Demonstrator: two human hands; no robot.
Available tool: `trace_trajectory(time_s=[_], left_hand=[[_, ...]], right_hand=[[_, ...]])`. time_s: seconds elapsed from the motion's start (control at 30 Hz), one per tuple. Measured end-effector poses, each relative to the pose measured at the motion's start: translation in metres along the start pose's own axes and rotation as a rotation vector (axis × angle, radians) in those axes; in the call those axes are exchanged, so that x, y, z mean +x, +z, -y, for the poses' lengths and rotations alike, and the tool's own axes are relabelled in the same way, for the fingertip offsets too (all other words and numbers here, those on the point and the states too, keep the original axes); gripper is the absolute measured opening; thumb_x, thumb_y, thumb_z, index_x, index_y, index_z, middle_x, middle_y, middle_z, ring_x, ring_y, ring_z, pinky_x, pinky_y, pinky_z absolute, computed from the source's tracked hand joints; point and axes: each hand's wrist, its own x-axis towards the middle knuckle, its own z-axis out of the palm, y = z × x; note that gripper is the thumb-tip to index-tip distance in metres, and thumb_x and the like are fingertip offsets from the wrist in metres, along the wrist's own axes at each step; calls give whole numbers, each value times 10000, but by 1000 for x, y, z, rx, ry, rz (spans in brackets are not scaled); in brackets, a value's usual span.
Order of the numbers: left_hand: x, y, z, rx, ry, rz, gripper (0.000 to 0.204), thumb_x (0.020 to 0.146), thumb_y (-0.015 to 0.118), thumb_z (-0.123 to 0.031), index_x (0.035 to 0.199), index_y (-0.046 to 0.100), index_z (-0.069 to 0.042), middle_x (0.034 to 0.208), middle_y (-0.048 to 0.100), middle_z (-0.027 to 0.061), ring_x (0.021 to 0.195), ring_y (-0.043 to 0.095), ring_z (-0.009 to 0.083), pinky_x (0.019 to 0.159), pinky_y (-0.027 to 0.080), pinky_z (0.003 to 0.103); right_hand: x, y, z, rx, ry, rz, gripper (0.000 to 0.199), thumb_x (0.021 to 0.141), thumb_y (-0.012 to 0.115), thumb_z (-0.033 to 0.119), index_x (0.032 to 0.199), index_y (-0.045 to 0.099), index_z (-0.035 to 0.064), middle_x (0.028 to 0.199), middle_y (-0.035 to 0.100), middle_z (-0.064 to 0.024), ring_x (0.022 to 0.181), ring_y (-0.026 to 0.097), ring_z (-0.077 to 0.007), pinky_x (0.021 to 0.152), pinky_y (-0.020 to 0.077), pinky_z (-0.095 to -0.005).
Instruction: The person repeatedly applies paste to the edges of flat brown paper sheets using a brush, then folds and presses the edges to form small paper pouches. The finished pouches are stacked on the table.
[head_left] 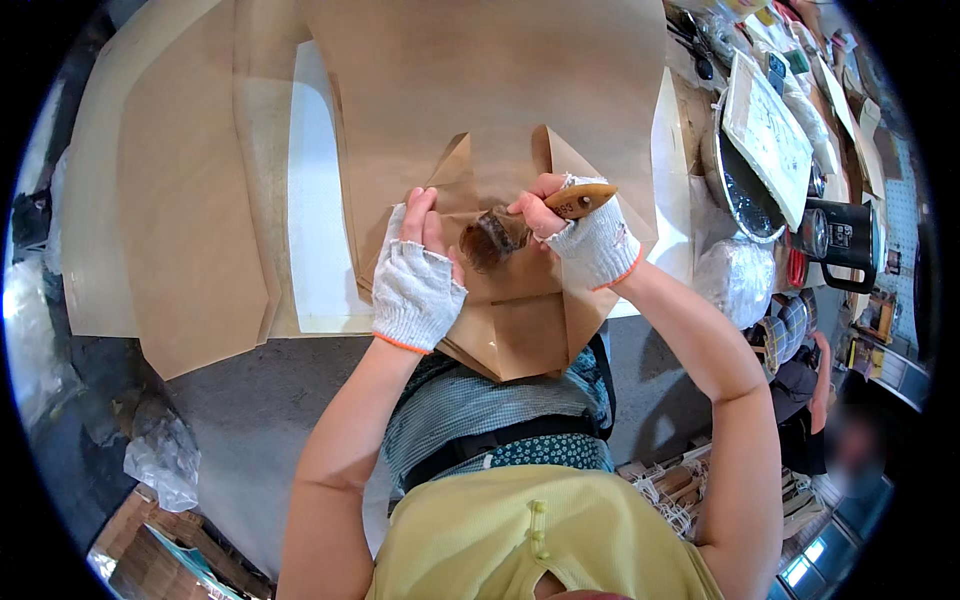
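Gripped in my right hand is a flat paintbrush with a wooden handle; its dark bristles meet the brown paper. That paper is the folded end of a brown paper bag, with creased flaps standing up on both sides and a corner hanging over the table's near edge. My left hand lies on the bag's left flap, fingers stretched out flat and holding nothing. Both hands wear white fingerless knit gloves with orange cuffs. Beyond them, a large brown paper sheet spreads toward the far side.
More brown paper is stacked at the left. On the right stand a dark basin with a white board across it, a black mug and a clear plastic bag. Another person is at the lower right.
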Motion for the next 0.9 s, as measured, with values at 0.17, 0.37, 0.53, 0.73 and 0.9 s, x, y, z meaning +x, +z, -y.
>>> trace_trajectory(time_s=[0.17, 0.37, 0.53, 0.73, 0.9], left_hand=[[6, -6, -6, -94, -53, 32, 533, 797, 526, -37, 1313, 438, 62, 1428, 388, 155, 1280, 443, 341, 1064, 390, 408], [6, 3, -3, 95, 128, -19, 530, 808, 507, -8, 1320, 387, 60, 1436, 393, 199, 1329, 367, 396, 1133, 285, 454], [5, 2, -9, 39, 95, -48, 465, 800, 490, 21, 1263, 445, 38, 1423, 411, 186, 1316, 400, 357, 1129, 292, 439], [20, -13, 1, -58, -60, 26, 454, 788, 585, 4, 1234, 504, -30, 1372, 461, 166, 1194, 500, 323, 1025, 397, 421], [48, -23, 25, -165, -89, 71, 461, 748, 759, -125, 1155, 560, -40, 1145, 582, 142, 1030, 588, 285, 874, 482, 385]], right_hand=[[34, -7, 2, -750, -873, -40, 140, 757, 668, 176, 881, 608, 153, 724, 588, -58, 737, 614, -241, 649, 488, -342], [-21, -43, -13, -1011, -878, -369, 352, 833, 664, 222, 1170, 601, 146, 851, 608, -55, 813, 598, -261, 702, 505, -377], [-155, -163, -39, -1432, -446, -813, 507, 829, 655, 51, 1315, 513, 46, 963, 580, -95, 825, 564, -258, 768, 468, -396], [-190, -176, -48, -1521, -378, -902, 340, 803, 616, 2, 1116, 677, 119, 1099, 644, -35, 1026, 576, -235, 896, 469, -364], [-61, -103, -26, -708, -365, -434, 322, 851, 682, 108, 1169, 653, 68, 1073, 667, -98, 985, 634, -266, 866, 498, -356]])
